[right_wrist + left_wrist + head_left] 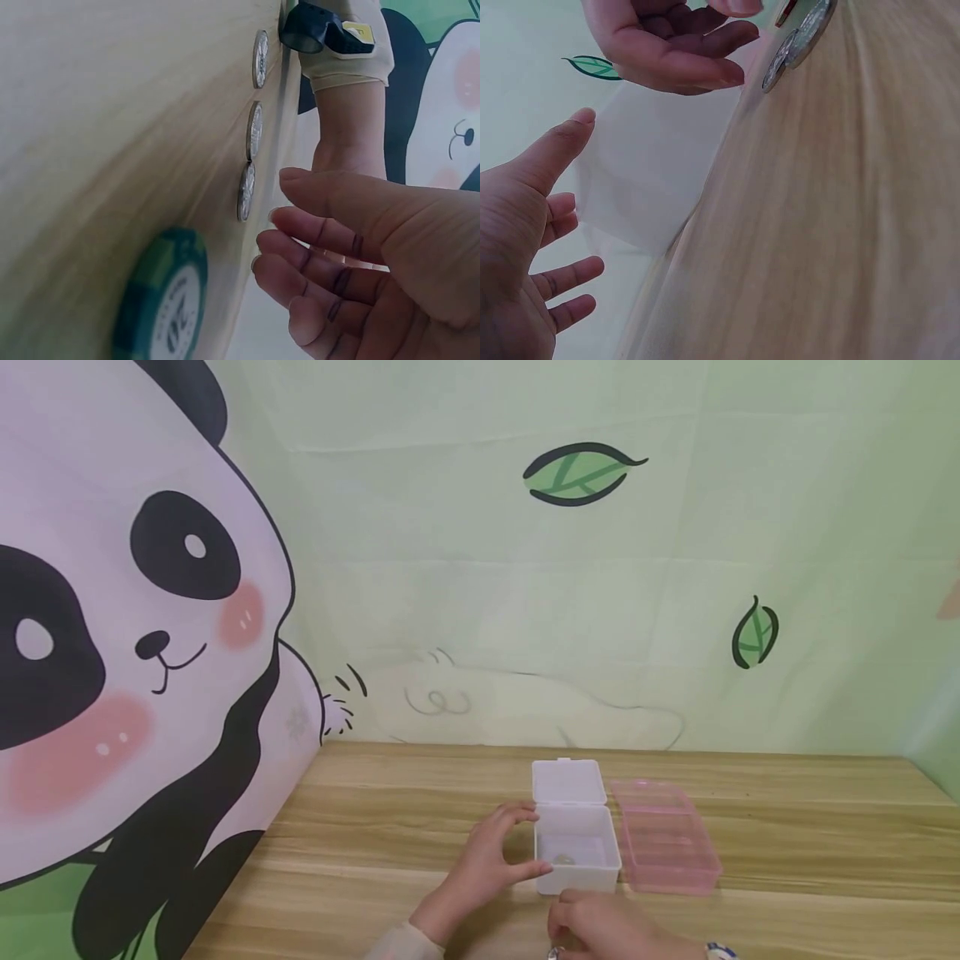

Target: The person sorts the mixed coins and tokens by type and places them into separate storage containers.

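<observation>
At the bottom edge of the head view, partly cut off by the frame, is a silver coin (555, 953), just beside the fingertips of the right hand (611, 922). The right wrist view shows three coins (246, 191) in a row down its upper middle, flat on the tabletop (82, 195), with a green chip (180, 315) at lower left. The right fingers are loosely bent, thumb well apart from the other fingertips, with nothing visible between them; they are just off the surface, the lowest coin of the row nearest the thumb. The coins being round, no long axis settles the grip; it would seem to turn on the short drop from the right fingers, clearly the nearer hand. Beyond, at lower centre of the head view, the left hand (491, 856) spreads its thumb and index along the left side of a white box (577, 882), fairly wide and clasping nothing; whether both fingertips touch is hard to tell. The box stands with its lid (568, 782) back, a small pale thing (564, 860) inside. Just right of it, a pink case (671, 852) slants from upper left to lower right.
</observation>
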The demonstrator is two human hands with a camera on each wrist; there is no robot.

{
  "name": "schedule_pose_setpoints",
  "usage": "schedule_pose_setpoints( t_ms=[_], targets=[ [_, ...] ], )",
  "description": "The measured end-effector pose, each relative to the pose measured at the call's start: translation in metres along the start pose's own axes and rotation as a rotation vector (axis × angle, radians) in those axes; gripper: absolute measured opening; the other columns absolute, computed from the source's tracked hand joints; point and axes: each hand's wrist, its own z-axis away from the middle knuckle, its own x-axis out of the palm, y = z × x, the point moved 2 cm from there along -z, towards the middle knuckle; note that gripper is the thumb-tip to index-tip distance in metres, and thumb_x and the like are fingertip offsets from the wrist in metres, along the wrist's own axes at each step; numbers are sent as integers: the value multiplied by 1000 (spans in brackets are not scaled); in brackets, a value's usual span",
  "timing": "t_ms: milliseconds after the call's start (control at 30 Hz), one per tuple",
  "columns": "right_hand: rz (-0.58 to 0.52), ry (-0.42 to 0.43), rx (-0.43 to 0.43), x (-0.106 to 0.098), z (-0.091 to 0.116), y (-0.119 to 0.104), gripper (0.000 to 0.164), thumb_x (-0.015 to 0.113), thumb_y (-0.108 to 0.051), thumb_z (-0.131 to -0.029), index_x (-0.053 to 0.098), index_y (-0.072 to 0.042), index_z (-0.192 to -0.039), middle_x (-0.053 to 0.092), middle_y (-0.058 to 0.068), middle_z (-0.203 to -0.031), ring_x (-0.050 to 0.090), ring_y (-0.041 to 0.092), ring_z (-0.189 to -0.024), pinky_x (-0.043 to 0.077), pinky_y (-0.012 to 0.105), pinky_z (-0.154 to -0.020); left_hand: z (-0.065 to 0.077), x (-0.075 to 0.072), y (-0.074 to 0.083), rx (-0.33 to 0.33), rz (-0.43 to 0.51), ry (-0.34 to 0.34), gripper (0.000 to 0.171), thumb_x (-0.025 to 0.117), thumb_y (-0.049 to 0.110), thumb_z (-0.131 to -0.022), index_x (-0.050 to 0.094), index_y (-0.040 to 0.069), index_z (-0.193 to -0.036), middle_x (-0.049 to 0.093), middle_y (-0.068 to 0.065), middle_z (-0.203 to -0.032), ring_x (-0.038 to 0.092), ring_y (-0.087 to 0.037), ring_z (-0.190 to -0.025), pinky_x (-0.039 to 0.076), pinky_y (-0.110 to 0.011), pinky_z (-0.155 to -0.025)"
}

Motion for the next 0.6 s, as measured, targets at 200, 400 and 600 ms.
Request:
schedule_pose_setpoints(
  t_ms=[200, 400, 600],
  targets=[
    [30, -21, 20, 3, -2, -1, 10, 73, -23, -80, 67, -16, -82, 58, -10, -80, 50, -5, -68, 44, 15, -58, 0, 1, 0, -2, 0, -2, 57, 80, 34, -76, 57, 12, -123, 55, -2, -138, 51, -23, -128, 36, -55, -106],
    [78, -27, 34, 6, -3, -1, 11, 76, -23, -76, 67, -18, -80, 56, -11, -79, 48, -4, -66, 42, 16, -55, 0, 1, -1, -8, 4, -5, 57, 80, 34, -76, 57, 12, -123, 55, -2, -138, 50, -23, -129, 37, -55, -107],
    [99, -26, 26, 8, -6, -1, 11, 76, -19, -74, 65, -17, -77, 54, -11, -78, 46, -4, -65, 41, 14, -55, 0, 1, -1, -7, 2, -1, 57, 80, 34, -76, 57, 13, -123, 55, -1, -138, 51, -23, -128, 38, -53, -106]
  ],
)
